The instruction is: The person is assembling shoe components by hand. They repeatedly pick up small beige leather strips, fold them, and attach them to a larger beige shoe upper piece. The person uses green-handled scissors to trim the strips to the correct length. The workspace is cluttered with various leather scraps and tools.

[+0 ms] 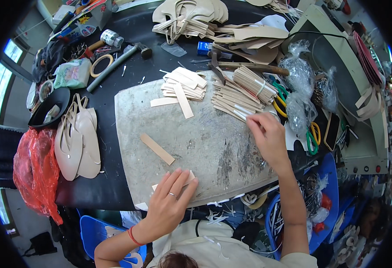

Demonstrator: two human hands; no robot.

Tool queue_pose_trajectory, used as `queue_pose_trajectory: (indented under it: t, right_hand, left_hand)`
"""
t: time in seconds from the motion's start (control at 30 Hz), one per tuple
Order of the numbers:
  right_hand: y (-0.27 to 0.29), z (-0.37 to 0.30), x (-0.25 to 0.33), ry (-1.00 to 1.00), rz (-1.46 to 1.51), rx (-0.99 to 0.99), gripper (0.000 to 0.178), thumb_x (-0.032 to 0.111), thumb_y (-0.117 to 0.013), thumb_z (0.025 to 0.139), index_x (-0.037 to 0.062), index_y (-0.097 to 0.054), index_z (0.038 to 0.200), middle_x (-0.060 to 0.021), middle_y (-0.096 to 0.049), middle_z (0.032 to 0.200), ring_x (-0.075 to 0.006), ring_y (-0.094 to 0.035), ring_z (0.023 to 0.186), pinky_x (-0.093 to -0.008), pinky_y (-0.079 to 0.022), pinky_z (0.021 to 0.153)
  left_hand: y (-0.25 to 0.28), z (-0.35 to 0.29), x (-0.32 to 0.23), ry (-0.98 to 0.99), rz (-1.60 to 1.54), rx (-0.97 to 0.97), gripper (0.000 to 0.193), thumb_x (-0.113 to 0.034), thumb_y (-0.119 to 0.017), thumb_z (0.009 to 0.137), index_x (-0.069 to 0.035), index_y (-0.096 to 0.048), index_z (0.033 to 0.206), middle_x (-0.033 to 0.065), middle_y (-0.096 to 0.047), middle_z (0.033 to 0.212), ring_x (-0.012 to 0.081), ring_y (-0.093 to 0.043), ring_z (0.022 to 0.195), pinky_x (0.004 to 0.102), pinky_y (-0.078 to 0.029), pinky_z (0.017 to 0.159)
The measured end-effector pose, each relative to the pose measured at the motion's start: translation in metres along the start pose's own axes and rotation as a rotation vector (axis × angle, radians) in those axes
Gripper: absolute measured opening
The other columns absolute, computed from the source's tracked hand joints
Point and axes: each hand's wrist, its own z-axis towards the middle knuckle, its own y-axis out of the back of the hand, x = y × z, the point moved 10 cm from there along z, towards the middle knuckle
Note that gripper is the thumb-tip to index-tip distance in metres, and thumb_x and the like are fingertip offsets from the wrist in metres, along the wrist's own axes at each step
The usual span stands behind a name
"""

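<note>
My left hand lies flat, fingers stretched, over a pale strip near the board's front edge; most of that strip is hidden under it. My right hand pinches with thumb and forefinger at the near end of a white strip, beside a fanned stack of beige strips. A single tan strip rests apart on the worn grey board. Farther back is a loose pile of cream strips, one lying crosswise. A banded bundle of strips sits behind the stack.
At the left are cream shoe-shaped pieces, a red plastic bag and a black bowl. Hammers lie at the back. Right of the board are clear plastic bags, yellow-and-green-handled tools and a blue bin.
</note>
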Motion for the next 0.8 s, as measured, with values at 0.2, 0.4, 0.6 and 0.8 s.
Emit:
queue_pose_trajectory:
  t: [0.2, 0.4, 0.6, 0.8]
  right_hand:
    - [-0.025, 0.013, 0.009, 0.157, -0.188, -0.092, 0.009, 0.006, -0.064, 0.081, 0.0009, -0.065, 0.088, -0.0129, -0.059, 0.088, -0.0319, -0.055, 0.087, -0.0391, -0.044, 0.077]
    - [-0.035, 0.024, 0.003, 0.093, -0.093, 0.035, 0.011, 0.002, -0.062, 0.081, 0.0016, -0.06, 0.092, -0.0125, -0.058, 0.087, -0.0306, -0.054, 0.085, -0.0397, -0.042, 0.077]
    - [-0.035, 0.024, 0.01, 0.113, -0.201, 0.072, 0.012, 0.004, -0.062, 0.081, 0.0023, -0.06, 0.093, -0.0119, -0.059, 0.088, -0.0302, -0.054, 0.085, -0.0403, -0.04, 0.08]
    - [-0.017, 0.01, 0.025, 0.173, -0.226, -0.087, 0.01, 0.005, -0.061, 0.084, 0.0025, -0.061, 0.094, -0.0126, -0.062, 0.088, -0.0303, -0.057, 0.084, -0.0387, -0.041, 0.079]
  left_hand:
    - [0.017, -0.005, 0.034, -0.038, -0.176, -0.06, 0.043, 0.004, -0.059, 0.069, -0.001, -0.061, 0.112, 0.0139, -0.059, 0.116, 0.0308, -0.056, 0.11, 0.0386, -0.048, 0.091]
    - [0.035, 0.04, 0.108, 0.017, -0.143, 0.056, 0.022, 0.001, -0.063, 0.078, -0.005, -0.06, 0.099, 0.0086, -0.058, 0.104, 0.0298, -0.053, 0.104, 0.0427, -0.042, 0.09]
    - [0.026, 0.045, 0.113, 0.083, -0.235, 0.125, 0.013, 0.0, -0.062, 0.077, -0.005, -0.059, 0.089, 0.0075, -0.055, 0.093, 0.0279, -0.054, 0.09, 0.0404, -0.043, 0.08]
    - [0.03, 0.014, 0.071, 0.162, 0.049, -0.202, 0.02, 0.004, -0.059, 0.076, -0.002, -0.063, 0.095, 0.0121, -0.059, 0.097, 0.0295, -0.059, 0.087, 0.0372, -0.048, 0.073]
